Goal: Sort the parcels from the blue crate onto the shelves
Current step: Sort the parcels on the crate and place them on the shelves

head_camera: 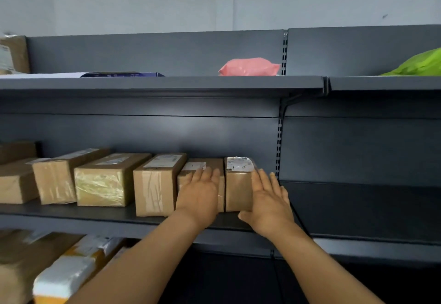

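A row of brown cardboard parcels stands on the middle dark grey shelf (95,217). The rightmost parcel (237,189) has a white label with handwriting on top. My right hand (268,204) lies flat against its right side, fingers straight. Beside it on the left stands another labelled parcel (202,166). My left hand (199,196) presses flat on that parcel's front, fingers straight. The blue crate is out of view.
The top shelf (167,82) holds a pink bag (248,66), a flat dark blue box (121,74), a green bag (420,65) and a brown box (14,54). Yellow-and-white parcels (69,272) lie on the lower shelf. The middle shelf bay (358,208) on the right holds nothing.
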A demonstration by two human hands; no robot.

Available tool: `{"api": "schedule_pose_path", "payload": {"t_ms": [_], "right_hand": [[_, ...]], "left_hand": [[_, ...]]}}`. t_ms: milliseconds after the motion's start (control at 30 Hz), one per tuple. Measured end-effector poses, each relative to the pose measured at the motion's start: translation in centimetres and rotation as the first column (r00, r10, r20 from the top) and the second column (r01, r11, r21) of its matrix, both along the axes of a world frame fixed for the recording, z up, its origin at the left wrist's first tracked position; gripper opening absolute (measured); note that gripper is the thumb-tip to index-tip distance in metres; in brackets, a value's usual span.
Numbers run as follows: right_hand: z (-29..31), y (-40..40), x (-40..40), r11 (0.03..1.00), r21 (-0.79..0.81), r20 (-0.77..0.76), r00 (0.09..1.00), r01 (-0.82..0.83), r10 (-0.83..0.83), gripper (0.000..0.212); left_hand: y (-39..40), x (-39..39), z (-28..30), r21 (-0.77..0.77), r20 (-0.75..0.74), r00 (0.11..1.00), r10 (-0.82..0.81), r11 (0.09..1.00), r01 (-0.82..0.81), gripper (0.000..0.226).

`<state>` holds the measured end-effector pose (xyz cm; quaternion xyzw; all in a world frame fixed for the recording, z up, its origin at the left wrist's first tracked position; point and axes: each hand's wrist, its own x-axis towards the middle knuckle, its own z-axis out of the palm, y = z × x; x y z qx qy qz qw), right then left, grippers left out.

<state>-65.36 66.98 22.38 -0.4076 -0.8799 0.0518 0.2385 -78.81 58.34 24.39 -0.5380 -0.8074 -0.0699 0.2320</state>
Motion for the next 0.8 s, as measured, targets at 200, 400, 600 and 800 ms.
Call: {"api": "schedule_pose_path", "payload": {"t_ms": [200, 400, 600, 800], "right_hand": [[-1.7, -3.9, 4.0, 0.998, -0.018, 0.02, 0.998, 0.057, -0.057, 0.101], [-4.1, -9.5, 7.8, 0.986, -0.031, 0.037, 0.986, 0.162, -0.161, 0.098], [-7.5, -17.3, 10.9, 0.949, -0.112, 0.093, 0.954, 0.294, -0.285, 0.097], [-11.2, -25.0, 14.5, 0.883, -0.161, 0.141, 0.895, 0.442, -0.422, 0.095]], "left_hand": [[-3.0, 3.9, -2.0, -0.02, 0.104, 0.988, -0.114, 0.993, 0.117, 0.086], [-6.5, 7.1, -5.1, -0.045, 0.155, 0.946, -0.284, 0.955, 0.294, 0.086], [-11.5, 9.8, -8.5, -0.073, 0.193, 0.896, -0.4, 0.905, 0.42, 0.086], [-17.1, 13.1, -11.9, -0.12, 0.251, 0.816, -0.521, 0.819, 0.561, 0.085]]}}
